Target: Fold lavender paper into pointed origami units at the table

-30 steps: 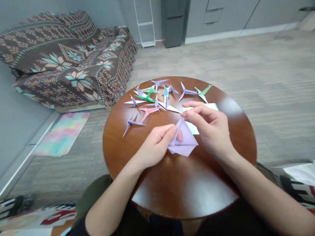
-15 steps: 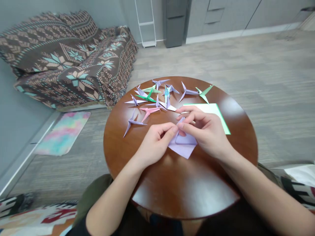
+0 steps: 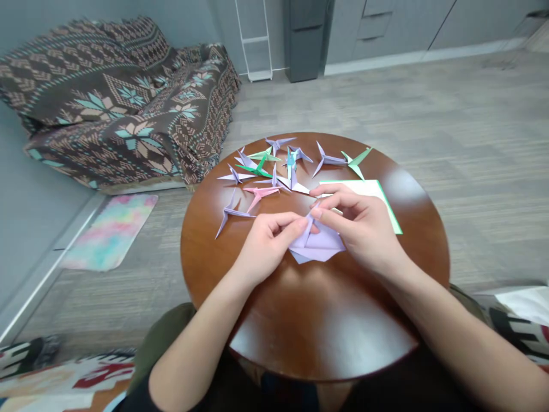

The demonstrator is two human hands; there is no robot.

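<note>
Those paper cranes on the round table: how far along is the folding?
Done: a dozen or so finished paper cranes lie on the wooden table. In hand: a lilac sheet, part-folded, pinched between the left hand and right hand. Left: a green-edged sheet lying flat, apparently unfolded, by the right hand.

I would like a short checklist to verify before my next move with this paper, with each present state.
1. Left hand and right hand both grip the lilac paper: ok.
2. Lilac paper lies well inside the rim of the round wooden table: ok.
3. Folded paper figures lie beyond the hands: ok.
4. Green-edged sheet apart from the right hand: cannot tell, the hand overlaps it in view.
5. Lilac paper's crease sharp: cannot tell, fingers hide it.
</note>
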